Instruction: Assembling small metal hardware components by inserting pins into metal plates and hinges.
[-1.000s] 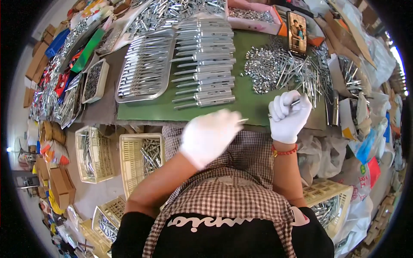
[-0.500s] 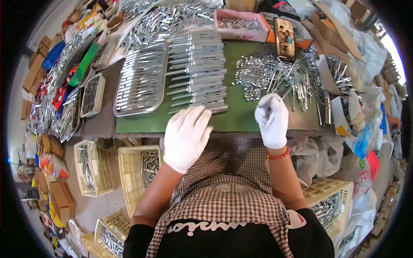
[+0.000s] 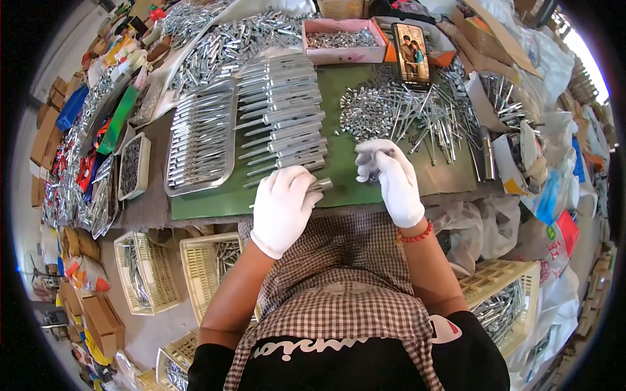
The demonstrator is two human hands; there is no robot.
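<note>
My left hand (image 3: pixel 282 212), in a white glove, is closed round a silver metal tube (image 3: pixel 322 186) at the front of the green work mat (image 3: pixel 225 207). A thin rod sticks out of the tube's left end. Just beyond, a row of similar tubes with thin rods (image 3: pixel 297 117) lies side by side. My right hand (image 3: pixel 396 186), also gloved, hovers over the mat with its fingers curled in. A small dark round end shows at its fingertips; I cannot make out what it is. Beyond it lies a heap of small metal pieces (image 3: pixel 365 112) beside loose long metal pins (image 3: pixel 437 120).
Left of the row stands a metal tray (image 3: pixel 229 166) filled with rods. A pink box (image 3: pixel 310 52) of small parts and a propped phone (image 3: pixel 411 57) stand at the back. Plastic crates (image 3: pixel 186 257) of metal parts sit below the table edge.
My left hand has closed round the nearest tube and drawn it toward me, apart from the row. My right hand has moved left, and its fingers have turned inward. The view has shifted slightly.
</note>
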